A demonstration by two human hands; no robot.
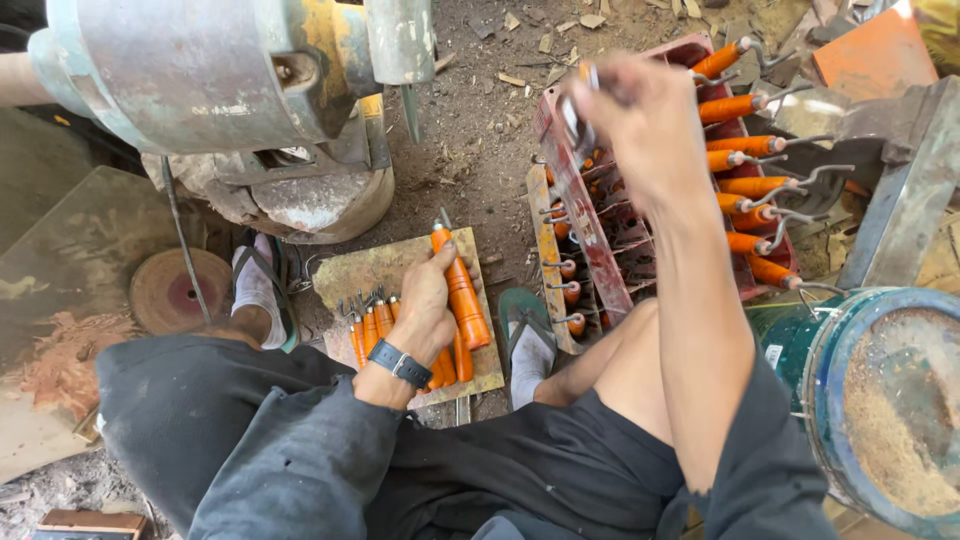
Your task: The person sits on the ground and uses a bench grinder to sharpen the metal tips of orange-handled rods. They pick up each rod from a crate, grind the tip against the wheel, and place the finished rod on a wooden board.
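My left hand (425, 300) is closing around an orange wooden tool handle with a metal tip (462, 292), holding it over the small yellowish board on the dirt floor (385, 265) where more orange handles (372, 325) are lying. My right hand (640, 125) is pinching a blurred grey metal piece (572, 122) above the red metal rack (560, 150), whose far side is carrying a row of orange-handled hooks (745, 185).
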